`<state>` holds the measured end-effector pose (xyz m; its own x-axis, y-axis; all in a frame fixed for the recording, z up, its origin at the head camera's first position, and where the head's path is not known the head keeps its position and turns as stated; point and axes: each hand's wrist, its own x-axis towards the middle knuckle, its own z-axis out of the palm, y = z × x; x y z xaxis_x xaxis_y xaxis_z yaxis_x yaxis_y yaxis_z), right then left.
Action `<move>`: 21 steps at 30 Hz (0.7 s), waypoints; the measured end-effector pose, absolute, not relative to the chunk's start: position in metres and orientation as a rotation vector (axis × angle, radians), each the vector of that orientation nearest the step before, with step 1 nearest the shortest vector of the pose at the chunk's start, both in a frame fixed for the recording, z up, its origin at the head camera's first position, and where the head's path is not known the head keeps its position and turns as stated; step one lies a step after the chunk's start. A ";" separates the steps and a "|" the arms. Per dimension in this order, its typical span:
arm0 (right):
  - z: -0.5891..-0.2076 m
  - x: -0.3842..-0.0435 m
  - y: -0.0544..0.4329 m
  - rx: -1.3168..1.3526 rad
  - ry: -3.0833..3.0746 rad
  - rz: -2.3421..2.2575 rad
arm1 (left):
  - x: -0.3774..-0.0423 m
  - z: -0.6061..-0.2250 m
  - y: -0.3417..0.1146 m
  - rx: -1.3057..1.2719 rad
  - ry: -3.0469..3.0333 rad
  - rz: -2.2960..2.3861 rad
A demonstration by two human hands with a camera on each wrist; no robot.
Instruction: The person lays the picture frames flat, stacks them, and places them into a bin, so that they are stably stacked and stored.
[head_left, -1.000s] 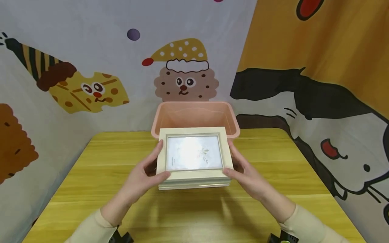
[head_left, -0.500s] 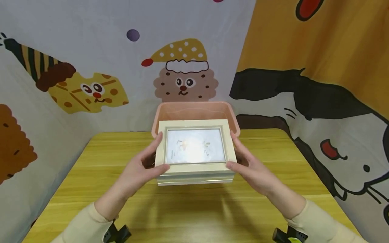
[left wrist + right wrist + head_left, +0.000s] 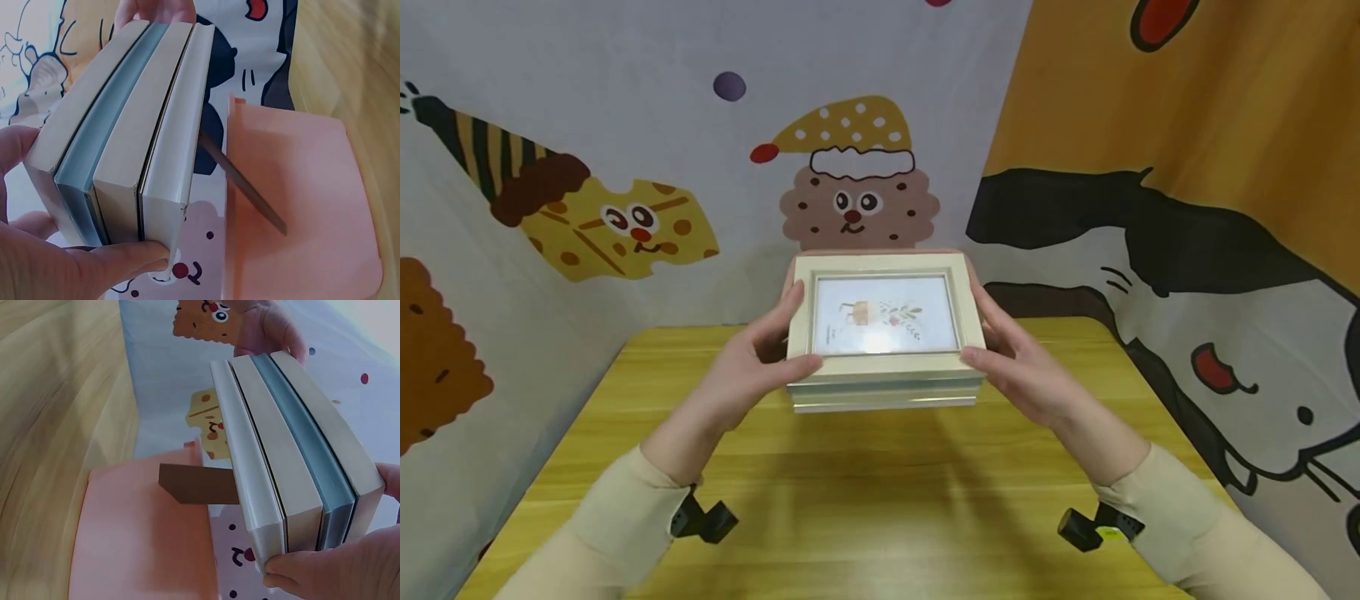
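Both hands hold a stack of several picture frames by its short ends, raised above the table. On top, a cream picture frame [image 3: 887,364] faces up with a small plant print behind glass. My left hand [image 3: 741,367] grips the left end and my right hand [image 3: 1033,375] the right, each thumb at a near corner. Below the top one lie a blue picture frame [image 3: 117,106], another cream picture frame [image 3: 140,119] and a white picture frame [image 3: 178,119] at the bottom. From the underside juts a brown stand leg [image 3: 200,484].
Behind the stack is a pink plastic bin [image 3: 300,206], almost wholly hidden in the head view. The wood-grain table [image 3: 880,500] spreads beneath the hands. A cartoon-printed cloth [image 3: 647,100] covers the walls around it. A small black camera [image 3: 703,518] sits on the left wrist.
The stack has risen and moved away from me in both hands, from the bin's near edge to where it covers most of the bin. Glare on the glass has shrunk, showing the print.
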<state>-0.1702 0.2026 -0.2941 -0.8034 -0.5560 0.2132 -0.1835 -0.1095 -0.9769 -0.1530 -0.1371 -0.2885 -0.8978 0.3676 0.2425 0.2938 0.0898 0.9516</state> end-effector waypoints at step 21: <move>-0.267 -0.163 0.207 -0.794 1.862 -1.974 | -0.147 -0.256 -0.135 0.635 2.291 1.895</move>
<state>-0.1625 0.2065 -0.2669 -0.7971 -0.5767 0.1789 -0.1452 -0.1045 -0.9839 -0.1473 -0.1345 -0.2563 -0.9078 0.3773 0.1831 0.2507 0.1382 0.9581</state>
